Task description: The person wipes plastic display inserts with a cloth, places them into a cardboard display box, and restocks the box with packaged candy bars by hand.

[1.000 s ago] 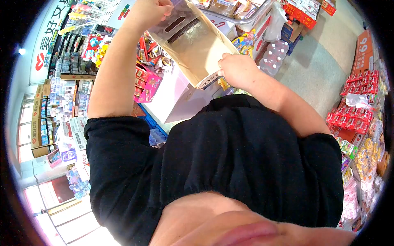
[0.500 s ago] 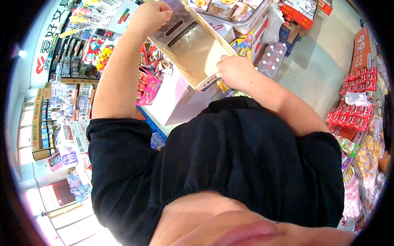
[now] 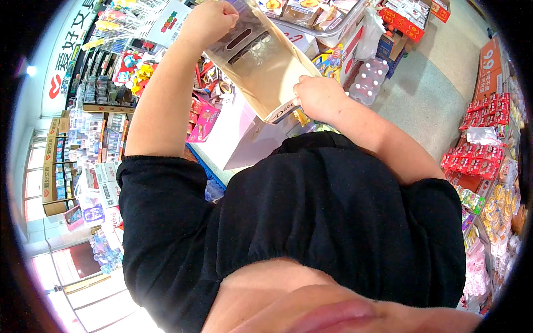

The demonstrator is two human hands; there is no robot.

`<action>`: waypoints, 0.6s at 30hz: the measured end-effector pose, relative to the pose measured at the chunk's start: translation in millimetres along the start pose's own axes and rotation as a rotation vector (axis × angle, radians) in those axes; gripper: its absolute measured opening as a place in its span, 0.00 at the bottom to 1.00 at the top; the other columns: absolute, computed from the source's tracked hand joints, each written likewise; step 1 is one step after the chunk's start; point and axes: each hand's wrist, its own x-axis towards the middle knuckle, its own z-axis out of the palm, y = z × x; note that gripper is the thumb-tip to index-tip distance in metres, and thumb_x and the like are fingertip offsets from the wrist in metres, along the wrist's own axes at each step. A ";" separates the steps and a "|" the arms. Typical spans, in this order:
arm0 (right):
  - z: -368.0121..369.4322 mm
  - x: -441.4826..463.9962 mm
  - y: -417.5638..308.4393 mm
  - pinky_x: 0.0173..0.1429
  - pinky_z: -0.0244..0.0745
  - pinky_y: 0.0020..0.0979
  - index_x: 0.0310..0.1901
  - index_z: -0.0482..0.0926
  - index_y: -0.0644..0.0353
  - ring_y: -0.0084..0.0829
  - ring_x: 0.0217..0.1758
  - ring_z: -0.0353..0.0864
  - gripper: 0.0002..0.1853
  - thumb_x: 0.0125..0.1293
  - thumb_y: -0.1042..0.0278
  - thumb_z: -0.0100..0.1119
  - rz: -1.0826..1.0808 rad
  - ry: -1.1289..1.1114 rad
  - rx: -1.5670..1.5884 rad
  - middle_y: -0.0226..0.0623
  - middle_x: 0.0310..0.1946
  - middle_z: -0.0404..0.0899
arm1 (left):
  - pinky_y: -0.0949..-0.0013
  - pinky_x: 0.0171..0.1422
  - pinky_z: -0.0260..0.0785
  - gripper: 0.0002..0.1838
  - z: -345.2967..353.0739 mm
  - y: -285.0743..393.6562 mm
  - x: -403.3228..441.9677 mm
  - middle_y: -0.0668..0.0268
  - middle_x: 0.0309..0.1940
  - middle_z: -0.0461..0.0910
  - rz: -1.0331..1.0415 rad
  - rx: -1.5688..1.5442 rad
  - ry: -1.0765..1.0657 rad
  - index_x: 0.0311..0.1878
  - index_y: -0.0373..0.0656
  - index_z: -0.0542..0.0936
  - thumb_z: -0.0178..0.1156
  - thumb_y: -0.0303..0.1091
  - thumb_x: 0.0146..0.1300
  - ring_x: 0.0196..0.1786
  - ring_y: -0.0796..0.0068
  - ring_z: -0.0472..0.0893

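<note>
A long, open cardboard box with a pale inside is tilted in front of my chest. Clear plastic packaging with an oval slot lies in its far part. My right hand is closed on the box's near right edge. Over the far left side, my left hand is curled shut beside the plastic; what its fingers hold is hidden. Beneath the box is a white carton or stand.
A clear bin of packaged snacks stands beyond the box. A pink box of red packets sits to the left. Shelves of stationery line the left side; red snack packets fill a right-hand rack. A plastic-wrapped bottle pack is on the floor.
My left hand has shifted slightly to the right. The box and my right hand stay almost where they were.
</note>
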 end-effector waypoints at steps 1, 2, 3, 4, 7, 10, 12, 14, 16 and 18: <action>-0.4 -0.1 -0.2 0.48 0.82 0.44 0.40 0.84 0.60 0.44 0.46 0.85 0.10 0.61 0.69 0.56 -0.004 0.002 -0.001 0.44 0.43 0.82 | 0.69 0.41 0.77 0.14 0.0 0.1 -0.1 0.67 0.29 0.85 -0.002 -0.010 0.002 0.43 0.39 0.85 0.59 0.39 0.65 0.32 0.75 0.83; -0.5 -0.1 -0.3 0.48 0.82 0.44 0.40 0.84 0.60 0.44 0.47 0.85 0.10 0.61 0.69 0.56 -0.007 0.004 -0.001 0.44 0.43 0.82 | 0.70 0.41 0.77 0.14 1.0 -1.2 0.7 0.67 0.29 0.85 -0.030 -0.043 0.006 0.43 0.39 0.85 0.59 0.39 0.65 0.32 0.76 0.83; -0.5 -0.1 -0.4 0.48 0.82 0.44 0.40 0.84 0.60 0.44 0.47 0.85 0.10 0.60 0.69 0.56 -0.011 0.006 -0.002 0.44 0.43 0.82 | 0.70 0.40 0.77 0.14 3.0 -3.4 2.0 0.68 0.28 0.85 -0.058 -0.076 0.011 0.43 0.39 0.85 0.59 0.39 0.65 0.32 0.77 0.83; -0.1 0.1 -0.4 0.48 0.82 0.44 0.40 0.85 0.60 0.44 0.47 0.85 0.10 0.60 0.69 0.56 -0.009 0.008 -0.003 0.43 0.43 0.82 | 0.71 0.40 0.76 0.13 4.2 -4.6 2.6 0.68 0.28 0.85 -0.086 -0.109 0.015 0.43 0.40 0.85 0.59 0.39 0.65 0.32 0.78 0.83; 0.2 0.6 -0.7 0.47 0.82 0.44 0.40 0.85 0.60 0.44 0.46 0.85 0.10 0.60 0.70 0.55 -0.001 0.009 0.000 0.43 0.43 0.82 | 0.73 0.37 0.75 0.13 -1.1 5.2 0.8 0.71 0.29 0.84 -0.094 -0.068 -0.025 0.44 0.41 0.85 0.60 0.40 0.66 0.33 0.80 0.82; -0.8 0.3 -1.2 0.47 0.82 0.44 0.39 0.85 0.60 0.44 0.46 0.85 0.10 0.59 0.70 0.56 0.005 0.008 0.016 0.43 0.43 0.82 | 0.64 0.36 0.75 0.10 -18.8 43.5 -15.8 0.62 0.25 0.85 -0.173 0.024 0.015 0.34 0.44 0.86 0.59 0.37 0.54 0.29 0.67 0.84; 0.6 -0.3 -0.9 0.47 0.82 0.44 0.39 0.85 0.60 0.45 0.46 0.85 0.10 0.58 0.70 0.57 0.000 0.018 0.029 0.43 0.44 0.82 | 0.63 0.37 0.76 0.11 -19.3 44.0 -13.2 0.60 0.27 0.85 -0.154 0.058 -0.025 0.34 0.46 0.86 0.59 0.38 0.54 0.30 0.64 0.84; 2.7 0.4 0.5 0.47 0.82 0.44 0.38 0.85 0.60 0.45 0.46 0.85 0.09 0.57 0.70 0.59 -0.013 0.020 0.010 0.43 0.43 0.82 | 0.61 0.38 0.76 0.11 -17.6 41.6 -11.0 0.58 0.28 0.86 -0.118 0.082 -0.020 0.34 0.46 0.87 0.59 0.38 0.54 0.32 0.62 0.85; 3.7 0.8 0.6 0.47 0.82 0.44 0.38 0.85 0.60 0.45 0.46 0.85 0.09 0.56 0.70 0.60 -0.017 0.022 0.001 0.43 0.43 0.83 | 0.60 0.39 0.76 0.11 -12.5 36.4 -10.2 0.58 0.28 0.86 -0.064 0.097 0.030 0.34 0.47 0.87 0.59 0.38 0.54 0.32 0.60 0.85; 3.3 0.8 0.3 0.47 0.82 0.43 0.38 0.85 0.60 0.45 0.46 0.85 0.09 0.55 0.70 0.61 -0.013 0.025 0.003 0.43 0.43 0.83 | 0.59 0.40 0.76 0.10 -9.9 34.4 -9.4 0.57 0.28 0.86 -0.056 0.140 0.040 0.34 0.46 0.86 0.59 0.38 0.54 0.33 0.59 0.85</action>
